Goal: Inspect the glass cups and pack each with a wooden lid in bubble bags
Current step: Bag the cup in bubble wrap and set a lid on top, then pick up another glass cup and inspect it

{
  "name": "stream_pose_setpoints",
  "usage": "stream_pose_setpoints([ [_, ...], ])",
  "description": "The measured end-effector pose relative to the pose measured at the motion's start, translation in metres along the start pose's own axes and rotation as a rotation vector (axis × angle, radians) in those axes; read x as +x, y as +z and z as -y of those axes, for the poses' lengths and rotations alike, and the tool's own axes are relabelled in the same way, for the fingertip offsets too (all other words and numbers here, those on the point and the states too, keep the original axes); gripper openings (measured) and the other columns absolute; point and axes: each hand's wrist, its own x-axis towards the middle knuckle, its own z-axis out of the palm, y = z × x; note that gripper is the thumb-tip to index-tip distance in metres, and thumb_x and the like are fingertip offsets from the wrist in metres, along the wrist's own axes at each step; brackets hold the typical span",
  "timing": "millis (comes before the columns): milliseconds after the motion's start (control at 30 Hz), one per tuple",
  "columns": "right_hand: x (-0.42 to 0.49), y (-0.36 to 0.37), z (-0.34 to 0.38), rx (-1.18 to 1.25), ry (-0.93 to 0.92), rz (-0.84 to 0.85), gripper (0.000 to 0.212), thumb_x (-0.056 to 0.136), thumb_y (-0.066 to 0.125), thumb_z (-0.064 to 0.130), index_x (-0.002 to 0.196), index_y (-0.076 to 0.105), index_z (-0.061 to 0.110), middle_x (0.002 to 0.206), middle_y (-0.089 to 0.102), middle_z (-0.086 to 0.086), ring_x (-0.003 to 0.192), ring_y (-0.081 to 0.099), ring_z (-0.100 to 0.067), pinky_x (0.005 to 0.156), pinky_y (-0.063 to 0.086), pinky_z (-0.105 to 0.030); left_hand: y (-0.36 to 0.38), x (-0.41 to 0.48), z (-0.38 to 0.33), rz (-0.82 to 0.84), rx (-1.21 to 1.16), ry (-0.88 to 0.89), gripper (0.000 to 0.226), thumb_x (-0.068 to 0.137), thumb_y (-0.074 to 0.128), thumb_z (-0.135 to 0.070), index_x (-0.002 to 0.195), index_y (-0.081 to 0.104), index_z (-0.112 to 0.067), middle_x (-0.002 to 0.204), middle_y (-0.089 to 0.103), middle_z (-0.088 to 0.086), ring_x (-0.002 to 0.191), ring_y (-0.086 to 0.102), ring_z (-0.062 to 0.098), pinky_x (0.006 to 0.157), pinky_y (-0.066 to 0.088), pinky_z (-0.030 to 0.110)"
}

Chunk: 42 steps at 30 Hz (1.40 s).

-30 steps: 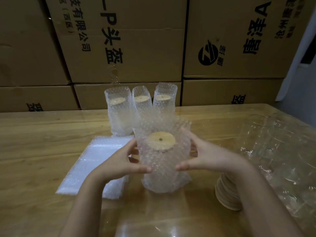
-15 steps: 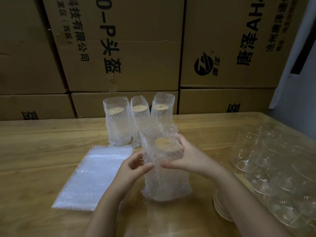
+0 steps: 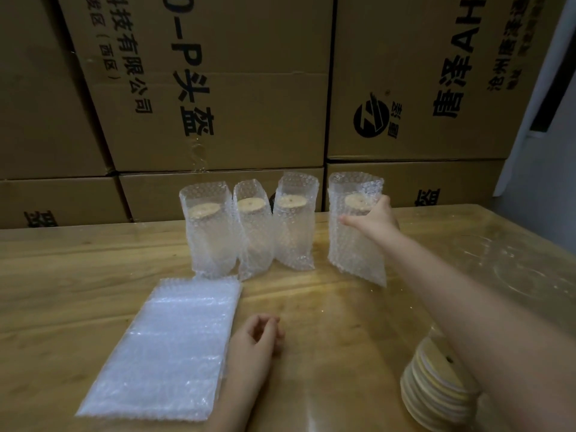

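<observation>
- Parking step: the right hand [image 3: 371, 219] grips the fourth bagged cup [image 3: 350, 244] at its top, just right of three packed cups [image 3: 249, 226].
- The left hand [image 3: 257, 336] rests loosely curled, empty, beside the flat bubble bags [image 3: 165, 347].
- Next, likely — release it upright, then begin another pack.

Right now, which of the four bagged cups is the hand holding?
The rightmost bagged cup, gripped near its top by the right hand. It stands apart from the other three, which crowd together to its left.
</observation>
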Motion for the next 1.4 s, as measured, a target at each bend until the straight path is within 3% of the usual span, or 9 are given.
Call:
stream_pose_setpoints([
  [67,0.018,0.015,0.000,-0.012,-0.016,-0.060,0.093,0.070,0.081,0.042,0.138,0.025,0.015,0.143,0.037,-0.004,0.112,0.054,-0.031,0.072,0.044,-0.036,0.002,0.001,0.002,0.009,0.014,-0.007,0.019,0.092,0.058,-0.005,0.076,0.066,-0.012,0.059,0.066,0.000,0.057,0.061,0.016,0.066,0.052,0.038],
  [233,0.046,0.043,0.006,0.005,-0.039,-0.078,0.094,0.067,0.081,0.048,0.136,0.028,0.013,0.141,0.039,-0.003,0.110,0.055,-0.031,0.069,0.040,-0.034,0.004,0.003,0.002,-0.005,0.061,0.007,0.019,0.091,0.059,-0.007,0.075,0.066,-0.015,0.056,0.065,0.000,0.051,0.058,0.010,0.056,0.045,0.026],
  [433,0.049,0.070,0.009,-0.012,-0.090,-0.032,0.089,0.067,0.082,0.046,0.132,0.030,0.013,0.136,0.041,-0.003,0.100,0.055,-0.026,0.068,0.041,-0.032,0.003,0.002,0.002,0.006,0.105,-0.023,0.019,0.089,0.059,-0.013,0.071,0.063,-0.016,0.054,0.064,-0.001,0.051,0.057,0.011,0.057,0.043,0.028],
  [700,0.052,0.067,0.011,-0.029,-0.124,0.030,0.095,0.069,0.080,0.048,0.140,0.027,0.015,0.145,0.036,-0.003,0.118,0.051,-0.027,0.071,0.037,-0.031,0.003,0.000,-0.001,0.003,0.136,-0.012,0.017,0.090,0.060,-0.013,0.074,0.064,-0.017,0.055,0.064,0.000,0.049,0.057,0.010,0.055,0.041,0.027],
  [800,0.053,0.067,0.009,-0.026,-0.139,0.058,0.097,0.072,0.078,0.049,0.144,0.023,0.016,0.148,0.034,-0.004,0.124,0.047,-0.028,0.079,0.040,-0.033,0.003,-0.001,-0.001,0.009,0.142,-0.014,0.017,0.090,0.060,-0.013,0.074,0.064,-0.017,0.054,0.063,0.000,0.050,0.056,0.010,0.056,0.041,0.028],
  [967,0.052,0.063,0.005,0.048,-0.153,0.172,0.102,0.076,0.075,0.047,0.151,0.010,0.023,0.152,0.032,-0.004,0.134,0.038,-0.028,0.104,0.038,-0.041,0.003,-0.002,-0.003,0.015,0.142,-0.009,0.018,0.091,0.059,-0.012,0.075,0.065,-0.018,0.052,0.062,-0.003,0.046,0.054,0.008,0.052,0.039,0.025],
  [1200,0.048,0.054,-0.001,0.164,-0.098,0.191,0.100,0.077,0.075,0.044,0.152,0.011,0.020,0.153,0.032,-0.005,0.135,0.038,-0.029,0.107,0.038,-0.044,0.002,-0.003,-0.004,0.021,0.136,0.006,0.018,0.091,0.058,-0.011,0.075,0.065,-0.016,0.050,0.060,-0.005,0.046,0.054,0.005,0.047,0.040,0.018],
  [1300,0.042,0.048,-0.003,0.168,-0.070,0.192,0.099,0.079,0.073,0.042,0.152,0.009,0.022,0.156,0.026,-0.006,0.138,0.033,-0.032,0.108,0.035,-0.047,0.002,-0.002,-0.003,0.008,0.126,0.005,0.018,0.091,0.059,-0.012,0.075,0.065,-0.016,0.052,0.061,-0.003,0.049,0.058,0.006,0.049,0.042,0.023],
  [1400,0.033,0.037,-0.007,0.223,-0.034,0.205,0.089,0.084,0.069,0.040,0.151,0.014,0.020,0.151,0.035,-0.009,0.133,0.041,-0.031,0.106,0.039,-0.047,0.000,-0.003,-0.001,-0.006,0.099,-0.016,0.016,0.092,0.058,-0.012,0.078,0.066,-0.017,0.055,0.064,-0.002,0.052,0.061,0.008,0.042,0.038,0.021],
])
